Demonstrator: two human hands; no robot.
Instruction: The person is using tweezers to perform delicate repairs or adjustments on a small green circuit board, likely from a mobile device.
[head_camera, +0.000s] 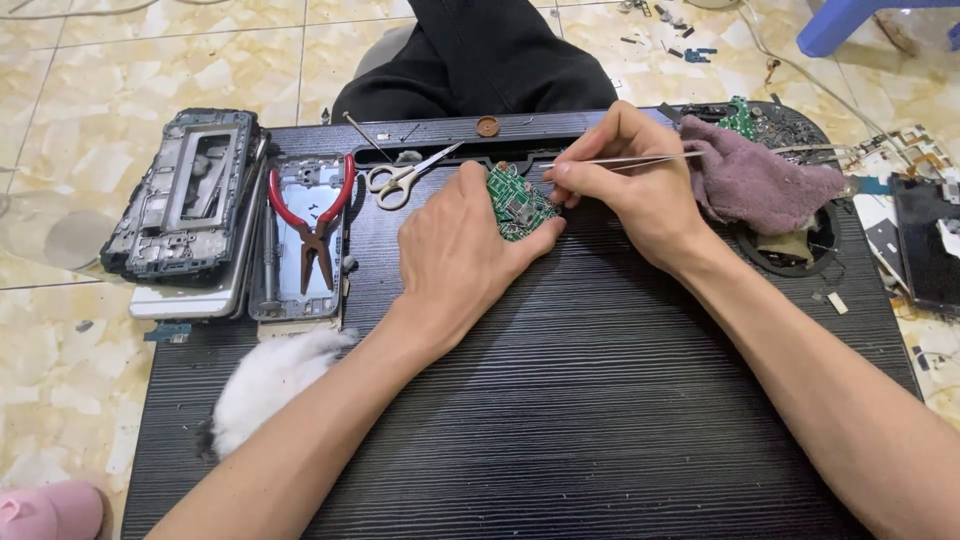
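- The small green circuit board (520, 203) lies near the far edge of the black ribbed worktop (560, 420), pinned by the left hand (455, 250), whose fingers press its edge.
- The right hand (630, 185) has its fingers clenched on thin metal tweezers (640, 159), tips at the board; work looks mid-way.
- The tweezer tips and part of the board are hidden behind fingers.
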